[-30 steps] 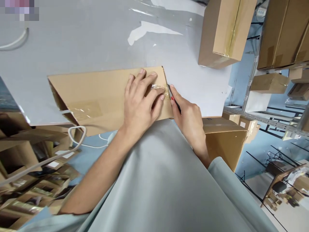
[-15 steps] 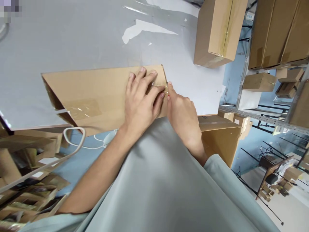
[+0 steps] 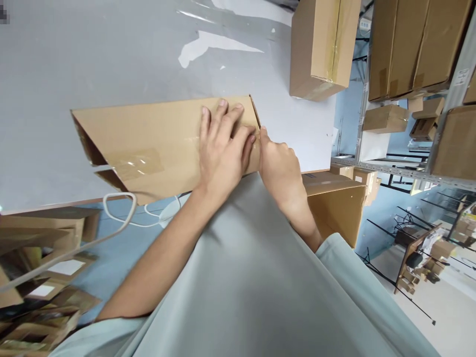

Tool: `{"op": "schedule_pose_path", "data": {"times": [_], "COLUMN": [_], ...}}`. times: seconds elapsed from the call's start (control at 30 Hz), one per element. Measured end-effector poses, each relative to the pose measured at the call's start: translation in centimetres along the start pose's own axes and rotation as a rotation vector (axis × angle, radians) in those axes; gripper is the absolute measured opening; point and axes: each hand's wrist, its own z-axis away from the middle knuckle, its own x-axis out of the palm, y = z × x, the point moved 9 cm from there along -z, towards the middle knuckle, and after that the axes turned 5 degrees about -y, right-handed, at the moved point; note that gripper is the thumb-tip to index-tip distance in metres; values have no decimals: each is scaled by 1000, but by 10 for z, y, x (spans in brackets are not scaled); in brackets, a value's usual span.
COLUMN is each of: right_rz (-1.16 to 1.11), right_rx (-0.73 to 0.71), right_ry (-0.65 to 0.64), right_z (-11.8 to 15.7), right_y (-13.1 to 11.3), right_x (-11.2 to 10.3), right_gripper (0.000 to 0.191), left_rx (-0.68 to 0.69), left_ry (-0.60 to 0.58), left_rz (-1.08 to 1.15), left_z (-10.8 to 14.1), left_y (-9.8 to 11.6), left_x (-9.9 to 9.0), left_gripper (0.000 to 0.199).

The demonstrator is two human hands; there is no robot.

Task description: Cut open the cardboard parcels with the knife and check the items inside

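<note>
A flattish brown cardboard box (image 3: 148, 134) lies at the near edge of the table, its left end gaping. Clear tape shines on its upper face. My left hand (image 3: 223, 146) rests on the right part of the box, several fingers spread over the cardboard, its thumb and forefinger bent near the right end. Right beside that end, my right hand (image 3: 280, 166) is closed, with the forefinger stretched up against the box's edge. Whatever sits inside its fingers is hidden.
A taped carton (image 3: 322, 49) stands on the grey table (image 3: 111, 54) at the back right. An open carton (image 3: 334, 208) is below the table's right side. A white cable (image 3: 132, 208) loops at the near left edge. Shelves with cartons (image 3: 420, 49) stand at the right.
My left hand's thumb and forefinger have drawn slightly closer together. The right hand stays at the box's right edge, where a small red bit showed before. The view has shifted a little.
</note>
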Motion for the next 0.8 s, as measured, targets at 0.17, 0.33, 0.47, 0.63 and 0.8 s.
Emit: {"op": "schedule_pose_path", "data": {"times": [0.17,0.33,0.47,0.63,0.8], "right_rz": [37,60,-24,-195,-216], "right_rx": [22,41,5,-27,255], "right_ry": [-24,-77,-19,279,448], "right_z": [21,31,44,21,-83], "right_y": [4,14,31,105,222], "right_x": [11,14,8,20,88], "right_gripper": [57,61,59,59,64], "left_rx": [8,26,53,100,-104], "left_ry": [-13,5,14,283,510], "left_rz": [-38,-83,-111,-283,-443], "left_z": [-2,-2,-4,33,86], "left_y": [-2,-1,2,-16,-90], "left_x": [-3,-4,-5,-56,-109], "left_gripper": [36,32,27,36,71]}}
